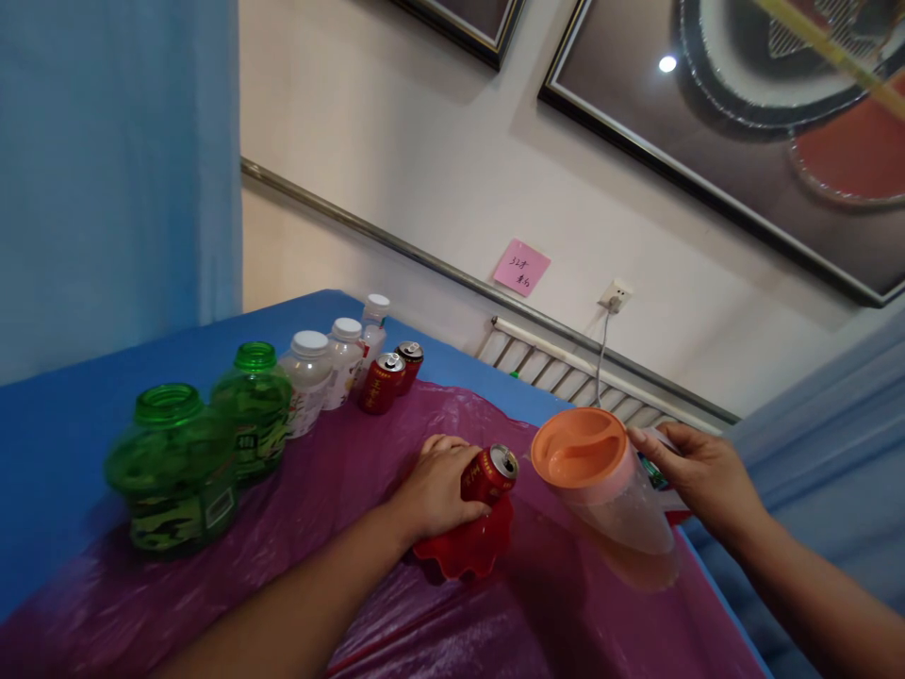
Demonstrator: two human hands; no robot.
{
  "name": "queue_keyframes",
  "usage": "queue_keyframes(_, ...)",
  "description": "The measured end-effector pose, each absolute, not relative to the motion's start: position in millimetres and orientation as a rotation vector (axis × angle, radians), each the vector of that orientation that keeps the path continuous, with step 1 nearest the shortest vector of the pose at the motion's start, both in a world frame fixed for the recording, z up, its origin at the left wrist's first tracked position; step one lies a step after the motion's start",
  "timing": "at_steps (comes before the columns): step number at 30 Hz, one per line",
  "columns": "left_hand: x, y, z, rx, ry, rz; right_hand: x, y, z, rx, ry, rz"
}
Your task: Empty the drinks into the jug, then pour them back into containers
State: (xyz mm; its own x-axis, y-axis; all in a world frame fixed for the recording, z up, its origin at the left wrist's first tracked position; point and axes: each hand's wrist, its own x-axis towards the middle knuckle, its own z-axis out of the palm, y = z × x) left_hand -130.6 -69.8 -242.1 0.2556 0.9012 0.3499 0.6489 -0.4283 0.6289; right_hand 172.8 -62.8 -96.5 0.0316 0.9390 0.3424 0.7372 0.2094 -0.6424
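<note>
- Our left hand (436,486) was wrapped around a red can (489,473), resting over a red dish (467,547) at the table's centre.
- Our right hand (699,476) curled onto the handle of an orange-lidded pitcher (608,481), at three o'clock from the can.
- A purple plastic sheet (339,500) covered the blue table (63,424); green bottles (205,453) stood at nine o'clock.
- A pink note (521,267) hung on the cream wall (424,160) at twelve o'clock.

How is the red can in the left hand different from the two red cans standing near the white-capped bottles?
The held can is tilted over a red bowl; the two far cans stand upright. The left hand grips the held can; nothing touches the far cans. The held can is alone; the far cans sit side by side. All are red, with opened tops.
</note>
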Motion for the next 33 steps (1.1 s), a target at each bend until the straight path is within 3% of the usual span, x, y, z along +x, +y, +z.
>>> queue_keyframes(33,-131.0,-71.7,-240.3,2.173,1.413,0.996,169.9,-63.9,-100.9,-1.514,-1.792,0.329)
